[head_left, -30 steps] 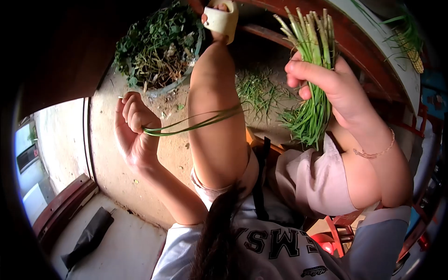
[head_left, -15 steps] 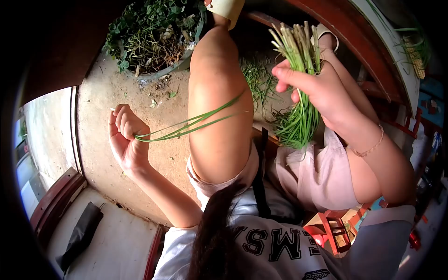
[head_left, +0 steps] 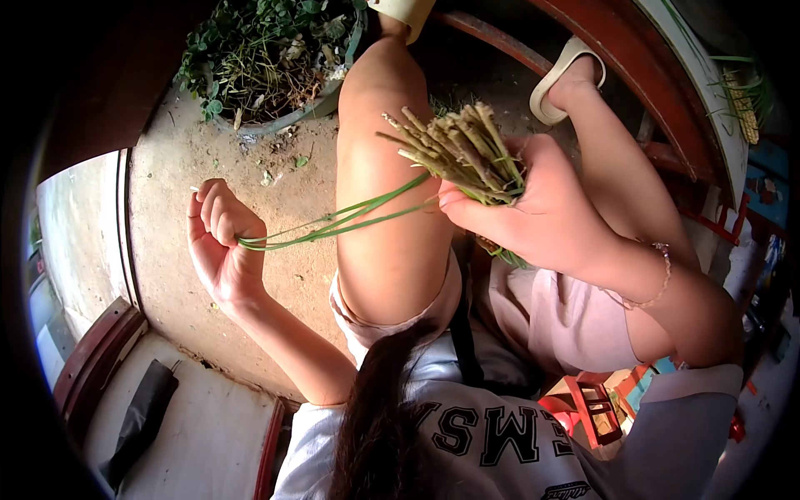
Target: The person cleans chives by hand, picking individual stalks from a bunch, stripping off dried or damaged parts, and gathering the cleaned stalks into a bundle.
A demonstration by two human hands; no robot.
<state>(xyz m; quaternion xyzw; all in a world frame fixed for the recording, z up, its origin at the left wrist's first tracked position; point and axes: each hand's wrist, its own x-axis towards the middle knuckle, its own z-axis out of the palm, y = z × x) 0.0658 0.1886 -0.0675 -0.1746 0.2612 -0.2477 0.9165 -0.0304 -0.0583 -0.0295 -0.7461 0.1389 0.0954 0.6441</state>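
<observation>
My left hand [head_left: 227, 246] is closed on a few long green strands [head_left: 333, 227], with a pale tip poking out above its fingers. These strands stretch right across my bare leg, their far ends close to the fingers of my right hand [head_left: 546, 212]. That hand is wrapped around a thick bunch of green stalks [head_left: 458, 154]. The bunch's pale cut ends point up and left, and some green leaves show beneath the hand. Whether the strands touch the bunch is hard to tell.
A round tub [head_left: 321, 104] of leafy plants and roots stands at the upper left. Curved red-brown wood [head_left: 633, 75] crosses the upper right, beside corn [head_left: 740, 104]. A black object [head_left: 146, 421] lies lower left, and a small red stool [head_left: 596, 408] stands lower right.
My right hand has brought the bunch left and down, turning its cut ends towards the left, near the strands. My left hand has shifted slightly left in view, still holding the strands.
</observation>
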